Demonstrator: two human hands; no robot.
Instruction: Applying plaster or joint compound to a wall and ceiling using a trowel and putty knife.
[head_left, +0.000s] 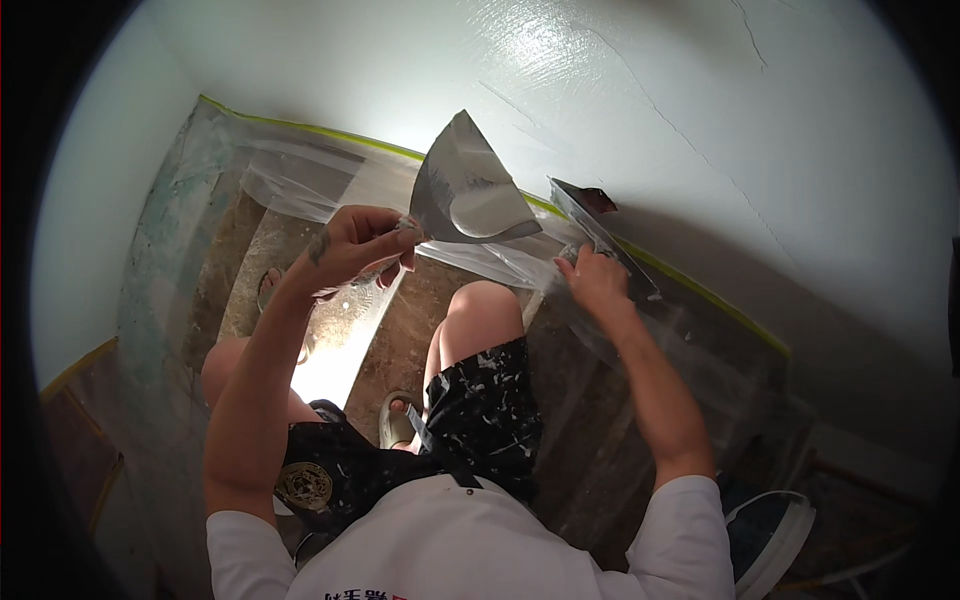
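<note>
My left hand [365,250] grips a wide, flared metal putty knife [450,185] by its handle end, the blade raised with pale compound on its face. At right, my right hand [598,275] is closed on a flat rectangular trowel [582,210], held angled near the taped base of the white wall; its handle is mostly hidden by my fingers. The wall [700,90] has a shiny damp-looking patch at the top and several fine cracks.
Translucent plastic sheeting [285,180] edged with yellow-green tape [730,315] runs along the walls over dusty steps [215,300], with a bright sunlit patch. My legs and sandaled feet are below. A white bucket [790,530] stands at lower right.
</note>
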